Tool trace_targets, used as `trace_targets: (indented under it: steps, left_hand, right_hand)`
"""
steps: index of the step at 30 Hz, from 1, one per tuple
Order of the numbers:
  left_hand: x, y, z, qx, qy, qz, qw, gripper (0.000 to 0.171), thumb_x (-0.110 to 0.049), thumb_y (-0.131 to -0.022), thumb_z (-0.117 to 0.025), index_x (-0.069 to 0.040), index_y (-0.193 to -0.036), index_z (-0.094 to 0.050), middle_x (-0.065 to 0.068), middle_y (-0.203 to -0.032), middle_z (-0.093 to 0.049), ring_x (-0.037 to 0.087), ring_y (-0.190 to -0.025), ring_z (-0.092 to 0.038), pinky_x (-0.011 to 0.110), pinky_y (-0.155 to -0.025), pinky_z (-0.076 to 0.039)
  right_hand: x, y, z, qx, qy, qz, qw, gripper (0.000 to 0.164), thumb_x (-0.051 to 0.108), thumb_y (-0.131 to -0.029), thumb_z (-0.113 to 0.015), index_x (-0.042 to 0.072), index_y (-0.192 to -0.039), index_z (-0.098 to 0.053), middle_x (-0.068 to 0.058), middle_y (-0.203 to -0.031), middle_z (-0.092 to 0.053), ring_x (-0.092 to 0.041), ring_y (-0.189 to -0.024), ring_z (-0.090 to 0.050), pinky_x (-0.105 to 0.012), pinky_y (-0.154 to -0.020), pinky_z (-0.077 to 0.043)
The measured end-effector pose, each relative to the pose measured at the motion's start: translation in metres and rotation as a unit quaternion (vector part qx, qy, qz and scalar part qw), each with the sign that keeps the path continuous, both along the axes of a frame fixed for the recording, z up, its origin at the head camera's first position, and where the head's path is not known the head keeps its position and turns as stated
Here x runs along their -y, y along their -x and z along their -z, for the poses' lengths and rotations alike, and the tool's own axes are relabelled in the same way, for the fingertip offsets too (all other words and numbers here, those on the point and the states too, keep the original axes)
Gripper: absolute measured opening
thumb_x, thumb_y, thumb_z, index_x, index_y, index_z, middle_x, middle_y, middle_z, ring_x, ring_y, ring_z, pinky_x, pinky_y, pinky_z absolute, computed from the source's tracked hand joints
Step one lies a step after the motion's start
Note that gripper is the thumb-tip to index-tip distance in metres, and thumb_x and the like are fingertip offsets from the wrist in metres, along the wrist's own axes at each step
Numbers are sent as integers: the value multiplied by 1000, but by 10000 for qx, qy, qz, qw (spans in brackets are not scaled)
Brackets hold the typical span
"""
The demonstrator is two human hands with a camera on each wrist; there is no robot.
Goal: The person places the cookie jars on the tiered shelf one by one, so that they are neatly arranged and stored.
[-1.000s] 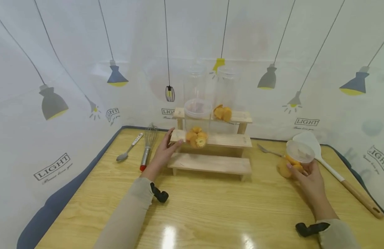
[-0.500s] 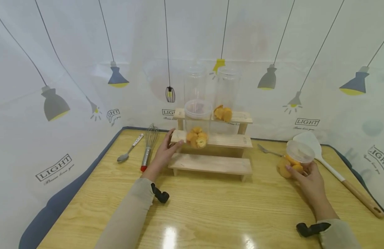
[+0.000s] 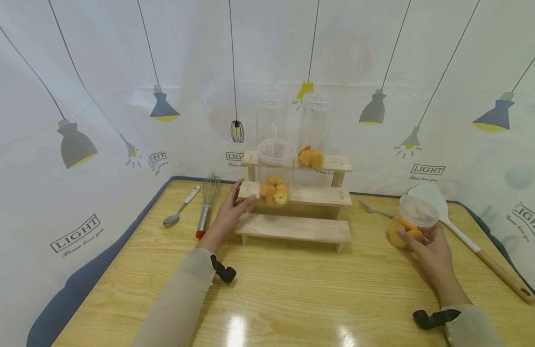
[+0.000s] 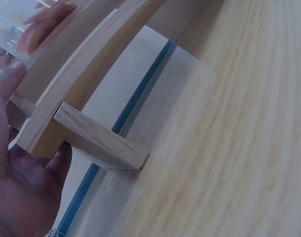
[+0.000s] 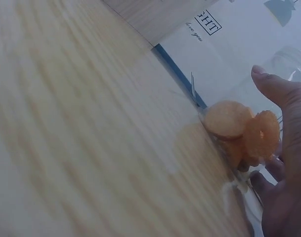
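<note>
My left hand grips the left end of the three-tier wooden rack, its thumb on the middle board near a clear jar with orange pieces inside. In the left wrist view, the palm lies against the board end, some fingers hidden behind it. Over at the right, my right hand holds another clear jar that stands on the table. Orange pieces, like peel or fruit, lie at its bottom in the right wrist view. The thumb and fingers are around its side.
Two tall clear jars, one bare and one with orange peel, stand on the top tier. A spoon and whisk lie left; a fork and white spatula lie right.
</note>
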State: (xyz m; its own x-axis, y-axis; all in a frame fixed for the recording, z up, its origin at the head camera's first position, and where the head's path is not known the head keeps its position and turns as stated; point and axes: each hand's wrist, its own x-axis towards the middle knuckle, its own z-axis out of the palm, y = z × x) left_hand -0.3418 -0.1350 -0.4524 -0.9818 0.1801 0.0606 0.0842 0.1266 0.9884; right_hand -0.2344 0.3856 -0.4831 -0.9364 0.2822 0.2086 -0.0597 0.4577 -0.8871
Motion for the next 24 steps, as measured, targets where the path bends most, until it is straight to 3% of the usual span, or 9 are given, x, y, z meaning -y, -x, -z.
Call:
trace_targets:
  steps: [6,11,17,24]
  left_hand:
    - [-1,0,0,-63,-29,-1,10000,83,-60,-89,-69,-48,-156,-22,1,-168,-9,28,-144,-37,49,-113,-37]
    - [1,1,1,-40,86,22,10000,82,-62,-88,-68,-51,-155,-21,-2,-168,-8,28,-147,-33,49,-115,-33]
    - [4,1,-2,98,186,74,9998,82,-55,-93,-66,-47,-158,-16,-1,-168,-5,29,-148,-29,48,-116,-32]
    - [-1,-18,-27,192,297,120,9993,79,-46,-99,-63,-38,-161,-15,3,-168,-6,29,-148,-31,47,-115,-34]
  right_hand:
    - [2,-1,-1,-70,-77,351,9993,70,34,-91,-77,24,-150,-41,4,-140,-51,-10,-133,-45,-5,-91,-40]
    - [3,-3,-4,94,-236,562,9981,61,42,-87,-79,24,-137,-51,0,-136,-56,-5,-123,-51,-5,-84,-42]
    - [6,-3,-5,186,-48,784,9967,64,43,-86,-80,24,-140,-52,3,-135,-57,-7,-127,-51,-7,-91,-43]
    - [3,-2,-11,-3,563,929,9941,55,38,-85,-82,17,-131,-58,5,-132,-62,-2,-120,-55,-4,-83,-44]
